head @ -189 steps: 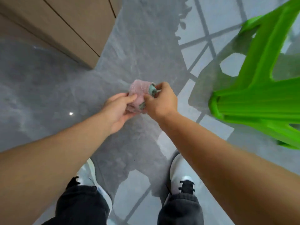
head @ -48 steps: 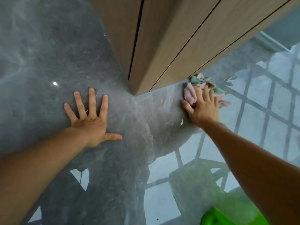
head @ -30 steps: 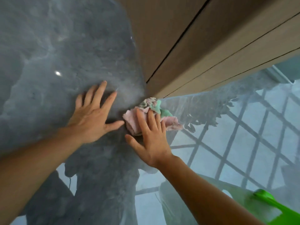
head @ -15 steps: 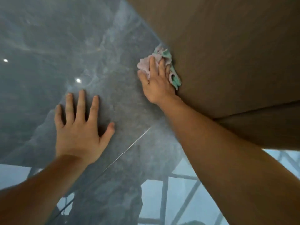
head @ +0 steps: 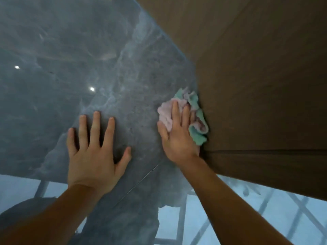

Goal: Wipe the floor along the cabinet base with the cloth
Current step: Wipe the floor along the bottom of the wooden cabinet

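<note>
A crumpled pink and green cloth [head: 192, 105] lies on the glossy grey floor [head: 123, 76], pressed against the base of the brown wooden cabinet [head: 256, 85]. My right hand [head: 178, 135] lies flat on top of the cloth, fingers pointing away from me, pushing it down. My left hand [head: 95, 152] rests flat on the bare floor to the left, fingers spread, holding nothing. The cabinet fills the right and top right of the view; its bottom edge meets the floor right beside the cloth.
A thin tile joint [head: 141, 181] runs diagonally across the floor between my forearms. The polished floor mirrors a window grid [head: 194, 227] at the bottom and two ceiling lights [head: 92, 88]. The cabinet's corner [head: 203, 152] sits just by my right wrist.
My right hand has drawn the cloth back toward me along the cabinet base, closer to the cabinet corner. My left hand stays flat on the floor in much the same place.
</note>
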A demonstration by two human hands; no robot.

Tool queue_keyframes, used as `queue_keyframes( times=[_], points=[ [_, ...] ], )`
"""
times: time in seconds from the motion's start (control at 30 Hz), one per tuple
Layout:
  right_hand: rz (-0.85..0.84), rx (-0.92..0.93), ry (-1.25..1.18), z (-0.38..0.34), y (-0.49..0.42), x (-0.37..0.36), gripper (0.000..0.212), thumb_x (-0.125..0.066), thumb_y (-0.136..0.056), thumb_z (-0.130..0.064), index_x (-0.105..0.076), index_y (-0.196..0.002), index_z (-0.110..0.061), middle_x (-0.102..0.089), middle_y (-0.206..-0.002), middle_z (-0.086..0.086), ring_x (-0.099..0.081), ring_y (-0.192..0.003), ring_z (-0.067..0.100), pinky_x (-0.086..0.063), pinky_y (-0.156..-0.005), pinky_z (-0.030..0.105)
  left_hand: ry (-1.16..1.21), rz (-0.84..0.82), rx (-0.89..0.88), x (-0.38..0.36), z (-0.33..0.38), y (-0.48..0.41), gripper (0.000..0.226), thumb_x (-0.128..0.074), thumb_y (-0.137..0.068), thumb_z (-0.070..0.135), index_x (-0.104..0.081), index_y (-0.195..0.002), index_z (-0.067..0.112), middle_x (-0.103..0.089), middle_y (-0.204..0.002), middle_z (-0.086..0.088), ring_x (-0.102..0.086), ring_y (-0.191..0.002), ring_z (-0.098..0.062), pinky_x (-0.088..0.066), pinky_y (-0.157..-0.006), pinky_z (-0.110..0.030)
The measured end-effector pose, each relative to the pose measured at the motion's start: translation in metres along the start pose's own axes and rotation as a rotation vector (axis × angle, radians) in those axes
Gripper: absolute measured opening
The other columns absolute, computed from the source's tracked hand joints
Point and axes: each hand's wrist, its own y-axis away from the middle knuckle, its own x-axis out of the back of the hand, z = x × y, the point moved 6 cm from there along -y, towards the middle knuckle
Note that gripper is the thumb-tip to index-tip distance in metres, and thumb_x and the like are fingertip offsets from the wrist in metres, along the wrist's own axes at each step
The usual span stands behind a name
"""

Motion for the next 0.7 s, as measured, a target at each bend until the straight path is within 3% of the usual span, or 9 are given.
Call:
queue_keyframes(
  times=[0.1,0.2,0.27,0.37,0.5,0.6,0.7],
  points=[
    [0.025,0.049,-0.171,-0.02,-0.097,0.015,0.069,-0.032,-0.098,-0.056,-0.007,-0.155,-0.028,-0.001,-0.165,0.007,-0.006,-0.151,0.032,-0.023,-0.118,0.053,-0.002,0.009,0.013,-0.001,-0.001,0.002,0.083,-0.027,-0.089,0.067,-0.027,-0.155,0.017,-0.019,-0.164,-0.018,-0.011,-0.152,-0.042,-0.011,-0.119,-0.06],
    [-0.08,0.095,-0.131,-0.026,-0.152,0.026,0.066,-0.028,-0.099,-0.058,-0.006,-0.155,-0.032,0.004,-0.166,0.002,0.003,-0.152,0.027,-0.013,-0.119,0.055,0.007,0.013,0.026,0.0,0.002,0.0,0.081,-0.029,-0.089,0.065,-0.028,-0.154,0.017,-0.02,-0.164,-0.018,-0.012,-0.151,-0.042,-0.012,-0.119,-0.061],
    [-0.067,0.077,-0.15,-0.018,-0.134,0.027,0.064,-0.028,-0.099,-0.058,-0.007,-0.155,-0.034,0.004,-0.166,0.0,-0.001,-0.151,0.026,-0.016,-0.119,0.055,-0.008,-0.004,0.021,0.0,0.003,0.001,0.081,-0.028,-0.09,0.065,-0.028,-0.155,0.017,-0.02,-0.164,-0.018,-0.012,-0.151,-0.042,-0.012,-0.119,-0.061],
    [0.076,0.062,-0.159,-0.004,-0.031,0.016,0.065,-0.031,-0.099,-0.054,-0.014,-0.155,-0.027,-0.01,-0.165,0.006,-0.013,-0.149,0.029,-0.02,-0.119,0.048,-0.024,-0.01,0.024,0.001,0.003,0.004,0.081,-0.025,-0.09,0.066,-0.026,-0.155,0.017,-0.018,-0.165,-0.017,-0.011,-0.152,-0.042,-0.012,-0.119,-0.061],
    [-0.02,-0.093,-0.089,0.011,0.093,-0.009,0.072,-0.012,-0.091,-0.068,0.002,-0.154,-0.036,-0.016,-0.163,0.004,-0.015,-0.147,0.031,-0.013,-0.117,0.05,-0.013,0.007,0.024,0.0,0.006,0.0,0.082,-0.022,-0.09,0.067,-0.025,-0.155,0.019,-0.018,-0.165,-0.017,-0.011,-0.151,-0.042,-0.011,-0.119,-0.06],
    [-0.021,-0.063,-0.078,0.007,0.052,-0.005,0.071,-0.021,-0.094,-0.063,0.002,-0.154,-0.033,-0.008,-0.164,0.008,-0.006,-0.149,0.033,0.002,-0.119,0.048,-0.005,0.033,0.02,0.0,0.006,0.0,0.081,-0.026,-0.09,0.066,-0.026,-0.155,0.019,-0.019,-0.164,-0.017,-0.013,-0.151,-0.042,-0.011,-0.119,-0.061],
    [0.051,-0.061,-0.16,-0.002,-0.034,0.009,0.071,-0.034,-0.098,-0.053,-0.008,-0.156,-0.022,0.0,-0.164,0.016,0.001,-0.149,0.04,-0.003,-0.121,0.053,0.012,0.055,0.018,0.0,0.006,0.001,0.08,-0.026,-0.09,0.066,-0.026,-0.155,0.019,-0.019,-0.165,-0.016,-0.012,-0.152,-0.041,-0.011,-0.119,-0.06]
  ],
)
